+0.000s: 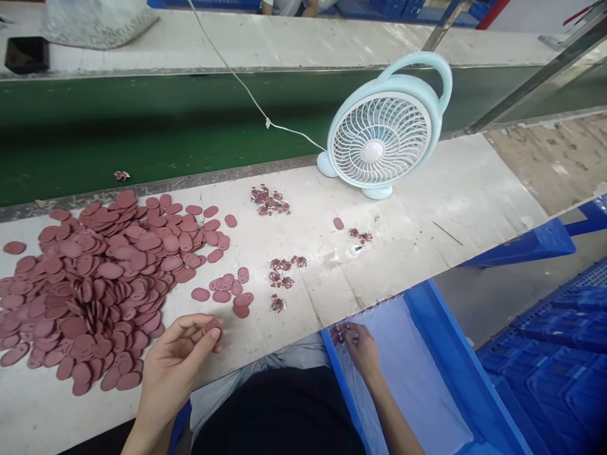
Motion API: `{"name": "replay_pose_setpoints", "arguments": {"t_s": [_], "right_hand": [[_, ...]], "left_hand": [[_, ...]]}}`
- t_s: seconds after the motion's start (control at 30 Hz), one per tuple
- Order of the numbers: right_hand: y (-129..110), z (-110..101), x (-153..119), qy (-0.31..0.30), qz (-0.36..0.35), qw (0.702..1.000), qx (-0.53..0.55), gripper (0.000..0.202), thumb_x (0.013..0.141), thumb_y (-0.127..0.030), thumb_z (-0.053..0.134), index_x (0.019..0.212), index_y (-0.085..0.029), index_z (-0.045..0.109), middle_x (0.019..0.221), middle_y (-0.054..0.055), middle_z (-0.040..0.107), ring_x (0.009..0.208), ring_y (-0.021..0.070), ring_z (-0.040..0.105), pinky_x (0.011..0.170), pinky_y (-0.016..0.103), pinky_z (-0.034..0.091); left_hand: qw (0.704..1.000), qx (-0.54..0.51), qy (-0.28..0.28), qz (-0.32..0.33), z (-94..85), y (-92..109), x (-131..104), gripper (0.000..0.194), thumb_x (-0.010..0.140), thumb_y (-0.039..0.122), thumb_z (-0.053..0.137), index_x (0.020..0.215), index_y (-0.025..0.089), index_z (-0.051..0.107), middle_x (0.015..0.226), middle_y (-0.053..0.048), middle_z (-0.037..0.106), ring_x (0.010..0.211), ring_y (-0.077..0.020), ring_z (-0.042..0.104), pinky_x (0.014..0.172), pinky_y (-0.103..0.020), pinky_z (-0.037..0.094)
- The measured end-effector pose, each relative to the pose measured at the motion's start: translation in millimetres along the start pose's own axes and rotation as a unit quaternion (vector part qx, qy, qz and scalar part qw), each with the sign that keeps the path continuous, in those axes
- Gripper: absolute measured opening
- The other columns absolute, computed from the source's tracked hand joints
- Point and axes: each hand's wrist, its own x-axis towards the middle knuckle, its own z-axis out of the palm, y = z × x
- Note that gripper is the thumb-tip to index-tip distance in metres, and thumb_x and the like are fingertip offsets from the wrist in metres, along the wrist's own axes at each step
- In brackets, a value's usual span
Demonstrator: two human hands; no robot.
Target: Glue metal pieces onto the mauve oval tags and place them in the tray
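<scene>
The left hand (177, 360) has its grip closed on a reddish oval disc (213, 326), pinched between thumb and fingers above the desk's (398, 227) near edge. A large heap of matching discs (109, 272) lies at ten o'clock from that hand, and a smaller group (227, 285) at one o'clock. The right hand (364, 352) reaches into the blue bin (439, 322), its fingertips at small dark-red pieces (337, 332) along the bin's left side; whether its grip is clamped on one, I cannot tell. The pale-blue fan (372, 150) stands at twelve o'clock from it.
</scene>
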Motion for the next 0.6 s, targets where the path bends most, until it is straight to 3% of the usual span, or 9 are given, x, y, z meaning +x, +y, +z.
{"name": "replay_pose_setpoints", "arguments": {"t_s": [0.17,0.33,0.47,0.53,0.6], "right_hand": [[-8,-1,3,-0.001,0.004,1.0,-0.003,0.025,0.096,-0.035,0.062,0.112,-0.016,0.064,0.11,0.006,0.068,0.094,0.0194,0.067,0.082,0.039,0.058],[-40,-31,-4,0.019,0.009,1.0,0.01,0.031,0.095,-0.042,0.057,0.106,-0.016,0.069,0.101,0.01,0.073,0.092,0.0246,0.07,0.074,0.036,0.059],[-111,-77,-16,0.001,-0.045,0.998,0.038,0.028,0.094,-0.043,0.056,0.092,-0.022,0.073,0.085,0.007,0.076,0.077,0.0235,0.071,0.063,0.032,0.057],[-162,-96,-21,-0.033,-0.136,0.987,0.081,0.022,0.092,-0.039,0.06,0.08,-0.025,0.072,0.074,0.004,0.074,0.063,0.0215,0.068,0.057,0.031,0.054],[-219,-106,-23,-0.062,-0.266,0.948,0.165,0.019,0.09,-0.034,0.06,0.075,-0.027,0.07,0.063,0.003,0.069,0.053,0.021,0.063,0.048,0.031,0.051]], "left_hand": [[0.995,-0.089,-0.003,-0.047,-3.8,-4,1,0.021,0.073,0.029,0.083,0.086,0.022,0.069,0.085,-0.001,0.07,0.08,-0.0198,0.07,0.062,-0.028,0.062],[0.985,-0.147,-0.012,-0.085,-5.4,-5,-3,0.023,0.068,0.026,0.086,0.083,0.022,0.068,0.085,0.002,0.067,0.055,-0.01,0.059,0.043,-0.021,0.05],[0.971,-0.214,-0.005,-0.111,-3.5,-10,-10,0.022,0.067,0.023,0.087,0.077,0.02,0.067,0.082,0.002,0.066,0.052,-0.0075,0.051,0.041,-0.019,0.046],[0.964,-0.231,-0.011,-0.13,-2.2,-12,-13,0.022,0.068,0.026,0.087,0.082,0.019,0.072,0.075,0.0,0.066,0.055,-0.0101,0.055,0.044,-0.02,0.049],[0.956,-0.257,-0.006,-0.139,-1.3,-10,-15,0.029,0.067,0.027,0.087,0.093,0.019,0.077,0.082,-0.004,0.072,0.063,-0.0138,0.061,0.052,-0.024,0.054]]}}
